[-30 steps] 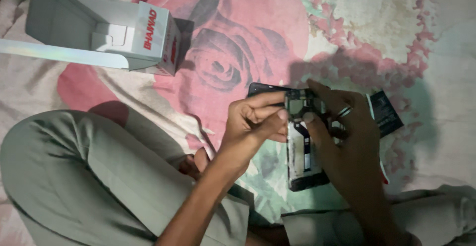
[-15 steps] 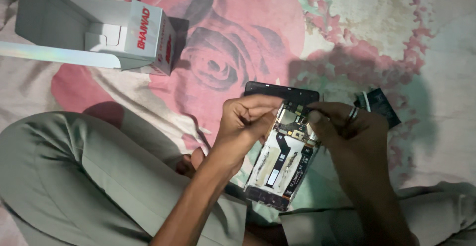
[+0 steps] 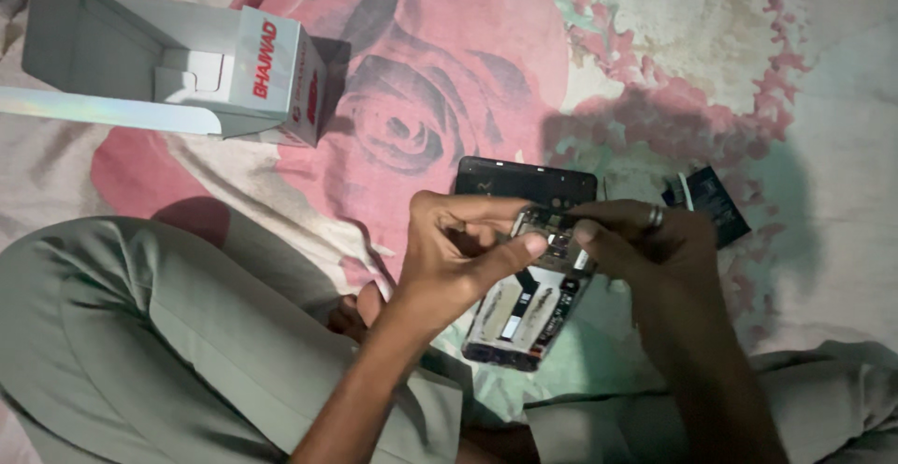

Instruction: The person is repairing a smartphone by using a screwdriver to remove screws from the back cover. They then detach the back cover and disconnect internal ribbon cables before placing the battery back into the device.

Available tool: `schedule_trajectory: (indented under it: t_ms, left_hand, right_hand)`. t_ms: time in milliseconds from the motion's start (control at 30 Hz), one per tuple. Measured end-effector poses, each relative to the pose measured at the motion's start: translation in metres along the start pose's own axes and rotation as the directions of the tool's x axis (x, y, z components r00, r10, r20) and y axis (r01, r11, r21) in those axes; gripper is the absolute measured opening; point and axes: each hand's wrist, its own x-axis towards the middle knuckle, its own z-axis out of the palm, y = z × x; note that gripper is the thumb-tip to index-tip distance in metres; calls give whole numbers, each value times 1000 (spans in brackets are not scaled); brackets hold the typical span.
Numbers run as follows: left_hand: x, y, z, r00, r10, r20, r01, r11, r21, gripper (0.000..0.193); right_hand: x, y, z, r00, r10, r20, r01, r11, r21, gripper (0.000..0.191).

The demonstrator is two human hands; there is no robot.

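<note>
We see the opened phone [image 3: 528, 310], back cover off, circuit board and connectors exposed. It tilts, lower end toward the lap, upper end pinched between both hands.

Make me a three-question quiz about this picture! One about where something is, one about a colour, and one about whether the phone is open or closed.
1. Where is the grey box?
A. upper left on the bedsheet
B. on the person's knee
C. under the phone

2. What colour is the big rose on the bedsheet?
A. blue
B. pink
C. yellow

3. How is the phone?
A. shut, screen lit
C. wrapped in paper
B. opened, insides showing

Answers: 1 A, the box lies far up and left of the hands. 2 B, the printed flower is pink. 3 B, the left hand and right hand hold it with its inner parts bare.
</note>
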Motion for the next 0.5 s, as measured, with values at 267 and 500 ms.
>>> schedule_trajectory:
  t_ms: [267,500]
  left_hand:
    - [-3,7,-3,997,36,71,-39,998,56,22]
    - [-3,9,0,992,19,122,-25,999,48,14]
  right_hand:
    - [-7,-6,4,999,-29,-25,27,998,-61,14]
    - [-14,-22,5,994,-45,-100,30,989,-148,14]
